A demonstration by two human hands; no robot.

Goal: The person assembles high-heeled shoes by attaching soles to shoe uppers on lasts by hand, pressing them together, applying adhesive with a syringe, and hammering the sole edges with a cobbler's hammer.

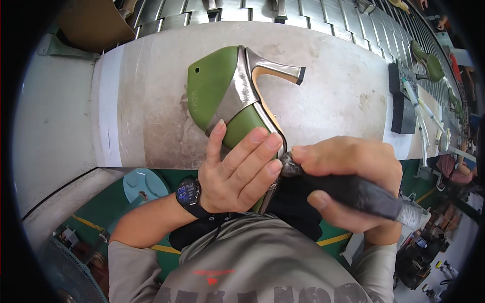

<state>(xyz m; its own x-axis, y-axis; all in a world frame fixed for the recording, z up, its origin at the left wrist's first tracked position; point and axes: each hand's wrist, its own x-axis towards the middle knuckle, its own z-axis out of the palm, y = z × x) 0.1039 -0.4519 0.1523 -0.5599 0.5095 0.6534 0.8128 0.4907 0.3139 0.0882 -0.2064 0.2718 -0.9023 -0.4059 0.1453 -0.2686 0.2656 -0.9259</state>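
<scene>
A high-heeled shoe (pixel 238 92) with metallic grey-bronze straps lies on its side on a green last (pixel 213 76). Its heel points up and to the right; its toe end runs toward my body, partly covered by my hand. My left hand (pixel 237 177) holds the shoe, fingers stretched across its side and thumb hidden. In my right hand (pixel 353 171) is a black-handled tool (pixel 353 194) with a rounded, dark grey, shiny end. That end meets the sole's edge beside my left fingertips; whether it presses there I cannot tell.
A pale, stained work surface (pixel 156 91) lies under the shoe's heel end. Behind it runs a slatted metal conveyor (pixel 323 15) carrying other shoes. To the right stands a black block (pixel 402 106) with slim brush-like tools (pixel 417 108). A blue stool (pixel 144 184) and a fan (pixel 70 267) are lower left.
</scene>
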